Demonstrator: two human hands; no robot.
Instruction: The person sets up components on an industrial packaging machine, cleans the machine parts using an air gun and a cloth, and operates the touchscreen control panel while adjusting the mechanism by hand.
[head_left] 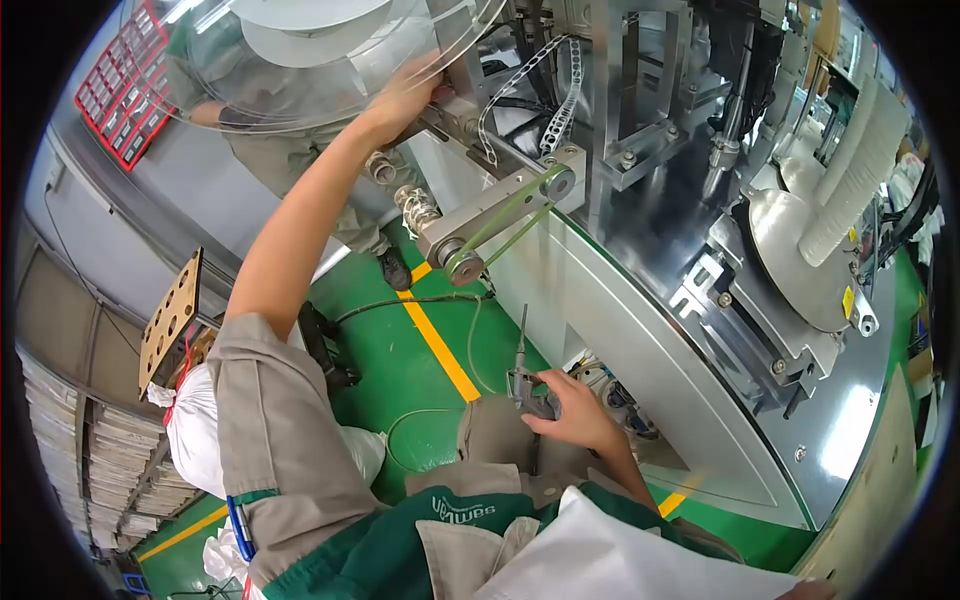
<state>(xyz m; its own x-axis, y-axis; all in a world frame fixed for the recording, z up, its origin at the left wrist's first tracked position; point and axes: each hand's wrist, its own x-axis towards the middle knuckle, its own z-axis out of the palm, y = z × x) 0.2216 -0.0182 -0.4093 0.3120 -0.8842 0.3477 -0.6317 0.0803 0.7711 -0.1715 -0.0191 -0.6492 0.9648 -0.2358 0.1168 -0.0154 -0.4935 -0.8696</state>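
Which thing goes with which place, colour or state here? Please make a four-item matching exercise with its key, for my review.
Things:
1. nozzle tool
2. drive belt
3. parts rack
4. pen

Places, colours, states:
A. red, at the picture's upper left
B. looped round two pulleys
C. blue and white, at the left sleeve
D. held in the right grip

Pairs: 1-D, 2-B, 3-A, 4-C

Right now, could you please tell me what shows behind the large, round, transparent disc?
Through the transparent disc, another person's bare forearm shows; the opaque white round plate covers whatever lies directly behind it.
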